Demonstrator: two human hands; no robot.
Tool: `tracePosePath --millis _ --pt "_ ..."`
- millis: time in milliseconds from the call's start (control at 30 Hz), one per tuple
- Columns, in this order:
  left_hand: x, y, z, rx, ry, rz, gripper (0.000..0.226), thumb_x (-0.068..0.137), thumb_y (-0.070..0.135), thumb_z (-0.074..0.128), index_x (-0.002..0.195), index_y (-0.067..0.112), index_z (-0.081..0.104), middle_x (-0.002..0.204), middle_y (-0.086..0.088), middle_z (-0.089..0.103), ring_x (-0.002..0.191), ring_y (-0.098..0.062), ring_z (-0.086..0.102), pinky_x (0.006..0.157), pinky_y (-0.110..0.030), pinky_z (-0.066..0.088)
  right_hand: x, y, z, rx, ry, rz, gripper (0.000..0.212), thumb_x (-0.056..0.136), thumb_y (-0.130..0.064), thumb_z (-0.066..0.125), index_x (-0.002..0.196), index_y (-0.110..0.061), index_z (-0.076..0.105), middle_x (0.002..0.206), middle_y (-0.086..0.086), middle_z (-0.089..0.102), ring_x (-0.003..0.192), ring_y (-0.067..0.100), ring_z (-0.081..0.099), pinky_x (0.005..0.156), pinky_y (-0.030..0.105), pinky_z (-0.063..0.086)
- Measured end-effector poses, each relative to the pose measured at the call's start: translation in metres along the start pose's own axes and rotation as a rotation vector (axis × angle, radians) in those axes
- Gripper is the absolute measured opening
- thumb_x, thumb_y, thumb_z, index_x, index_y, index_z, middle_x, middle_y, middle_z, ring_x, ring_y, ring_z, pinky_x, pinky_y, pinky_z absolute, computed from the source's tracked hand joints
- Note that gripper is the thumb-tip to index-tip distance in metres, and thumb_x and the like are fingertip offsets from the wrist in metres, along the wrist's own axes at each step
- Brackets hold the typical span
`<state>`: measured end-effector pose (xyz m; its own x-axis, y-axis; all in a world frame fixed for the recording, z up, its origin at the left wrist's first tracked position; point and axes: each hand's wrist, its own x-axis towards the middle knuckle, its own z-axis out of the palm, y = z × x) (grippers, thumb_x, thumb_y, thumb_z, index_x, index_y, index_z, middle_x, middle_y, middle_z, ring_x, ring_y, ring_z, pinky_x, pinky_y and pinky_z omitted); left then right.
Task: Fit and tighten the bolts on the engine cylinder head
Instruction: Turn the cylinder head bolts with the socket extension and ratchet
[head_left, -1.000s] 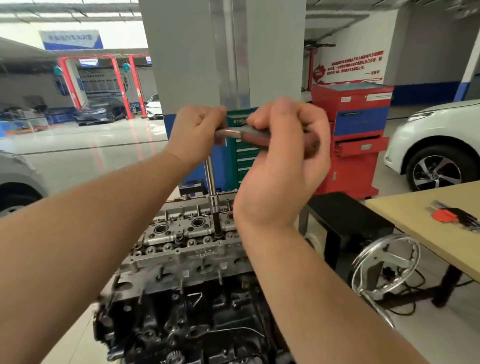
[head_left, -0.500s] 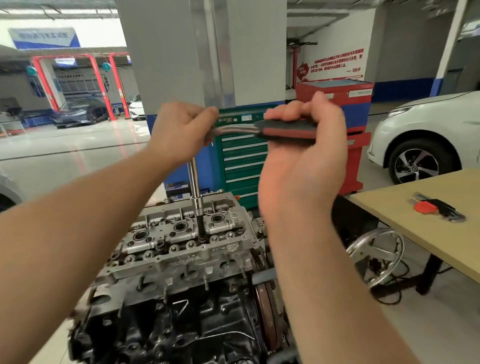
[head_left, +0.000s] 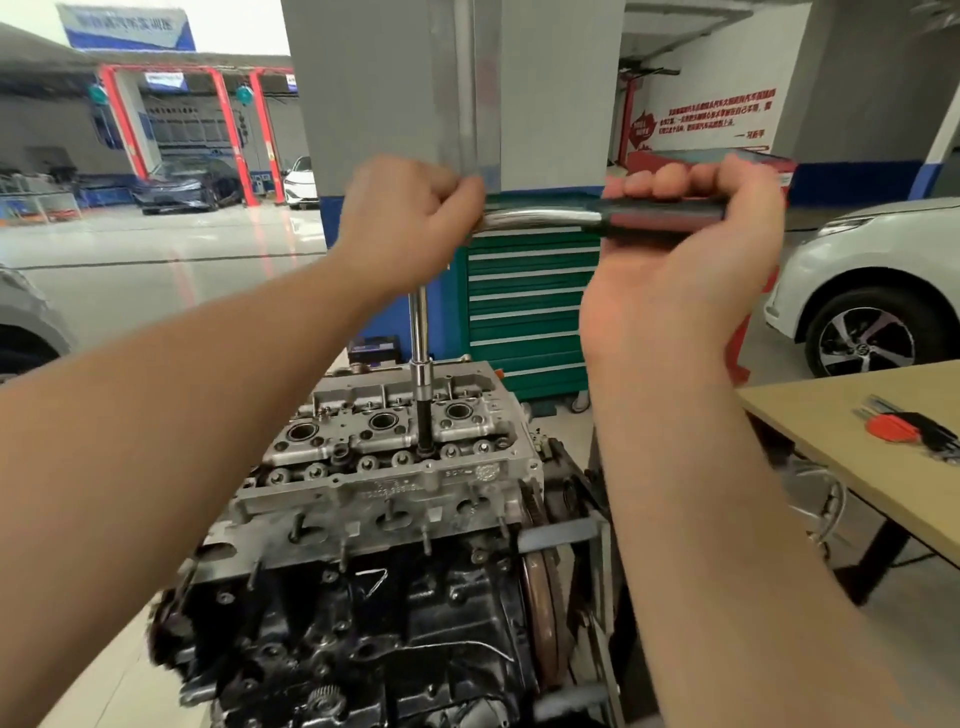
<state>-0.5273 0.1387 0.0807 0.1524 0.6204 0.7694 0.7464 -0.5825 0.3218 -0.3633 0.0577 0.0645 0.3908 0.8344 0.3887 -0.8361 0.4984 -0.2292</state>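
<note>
A silver cylinder head (head_left: 395, 483) sits on a dark engine block (head_left: 363, 634) below me. A long chrome extension bar (head_left: 420, 353) stands upright, its socket (head_left: 425, 421) seated in a bolt recess near the head's right end. My left hand (head_left: 405, 223) grips the ratchet's head at the top of the bar. My right hand (head_left: 691, 249) is wrapped around the ratchet's black and red handle (head_left: 660, 213), which points to the right. The bolt under the socket is hidden.
A wooden table (head_left: 852, 467) at the right carries a red-and-black hex key set (head_left: 914, 431). A green drawer cabinet (head_left: 524, 306) and grey pillar (head_left: 395, 104) stand behind the engine. A white car (head_left: 872, 291) is parked at the right. The engine's flywheel (head_left: 540, 597) faces the table.
My right hand has swung the ratchet handle outward to the right, away from my left hand. My left hand stays on the ratchet head above the upright bar.
</note>
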Motion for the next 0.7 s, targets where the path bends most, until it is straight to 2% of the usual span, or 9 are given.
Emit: tracePosePath --millis 67,133,200,300,367,433,500,600,700 --pt "-0.004 -0.001 -0.007 -0.349 -0.082 0.008 0.049 0.099 0.027 0.054 0.051 0.019 0.063 0.052 -0.008 0.058 0.055 -0.03 0.057 0.06 -0.045 0.051 -0.057 0.008 0.0 -0.152 -0.105 -0.251 0.02 0.092 -0.014 0.063 0.072 -0.016 0.063 0.074 0.006 0.059 0.073 0.022 0.06 0.078 0.035 0.055" --pt "-0.009 0.003 -0.009 -0.348 -0.065 0.01 0.046 0.097 0.029 0.053 0.053 0.018 0.063 0.053 -0.012 0.059 0.054 -0.032 0.056 0.058 -0.043 0.049 -0.073 0.015 -0.002 -0.185 -0.174 -0.402 0.018 0.092 -0.013 0.063 0.074 -0.017 0.063 0.073 0.005 0.062 0.074 0.021 0.062 0.079 0.033 0.055" --pt "-0.014 0.007 -0.013 -0.115 0.047 -0.023 0.048 0.095 0.036 0.046 0.058 0.011 0.063 0.057 -0.016 0.062 0.057 -0.033 0.058 0.058 -0.043 0.049 -0.04 0.011 0.001 -0.045 -0.107 -0.266 0.021 0.096 -0.015 0.057 0.076 -0.016 0.053 0.067 0.004 0.055 0.065 0.023 0.056 0.072 0.038 0.053" --pt "-0.023 0.022 -0.013 0.557 0.123 -0.01 0.05 0.099 0.039 0.035 0.057 0.013 0.043 0.054 -0.011 0.043 0.049 -0.03 0.037 0.048 -0.033 0.025 0.04 0.01 0.003 0.097 0.178 0.132 0.03 0.101 -0.018 0.049 0.071 -0.017 0.044 0.062 0.0 0.043 0.054 0.018 0.043 0.062 0.032 0.044" --pt "-0.019 0.032 -0.008 0.702 0.079 0.031 0.044 0.101 0.027 0.04 0.059 0.018 0.033 0.059 -0.006 0.034 0.05 -0.024 0.03 0.051 -0.028 0.018 0.068 0.021 0.001 0.014 0.312 0.266 0.033 0.103 -0.016 0.047 0.07 -0.016 0.044 0.063 -0.001 0.042 0.054 0.016 0.04 0.064 0.029 0.041" --pt "-0.005 0.025 -0.003 0.627 0.068 -0.001 0.044 0.103 0.027 0.039 0.061 0.015 0.04 0.06 -0.009 0.04 0.057 -0.032 0.043 0.051 -0.032 0.024 0.069 0.02 0.0 -0.049 0.291 0.223 0.029 0.101 -0.014 0.047 0.072 -0.016 0.043 0.061 -0.002 0.042 0.051 0.016 0.041 0.059 0.027 0.043" --pt "0.003 0.007 -0.006 0.309 -0.004 0.024 0.052 0.106 0.033 0.041 0.064 0.009 0.06 0.061 -0.016 0.057 0.066 -0.037 0.058 0.056 -0.04 0.041 0.044 0.01 -0.008 0.008 0.113 0.105 0.025 0.097 -0.014 0.052 0.072 -0.016 0.047 0.061 0.0 0.047 0.052 0.019 0.047 0.06 0.031 0.048" --pt "-0.003 -0.002 -0.014 -0.138 -0.097 0.096 0.053 0.106 0.034 0.048 0.062 0.011 0.067 0.056 -0.009 0.064 0.053 -0.02 0.059 0.057 -0.032 0.045 -0.011 0.005 -0.03 0.048 -0.164 -0.153 0.019 0.095 -0.019 0.064 0.078 -0.014 0.059 0.076 0.006 0.057 0.072 0.025 0.061 0.08 0.04 0.055" --pt "-0.005 0.009 -0.004 0.2 -0.003 0.123 0.055 0.102 0.041 0.04 0.055 0.017 0.055 0.048 -0.007 0.051 0.048 -0.027 0.05 0.051 -0.031 0.034 0.017 0.007 -0.033 0.133 -0.014 -0.038 0.024 0.098 -0.022 0.061 0.075 -0.016 0.055 0.069 0.002 0.056 0.063 0.021 0.059 0.07 0.036 0.058"
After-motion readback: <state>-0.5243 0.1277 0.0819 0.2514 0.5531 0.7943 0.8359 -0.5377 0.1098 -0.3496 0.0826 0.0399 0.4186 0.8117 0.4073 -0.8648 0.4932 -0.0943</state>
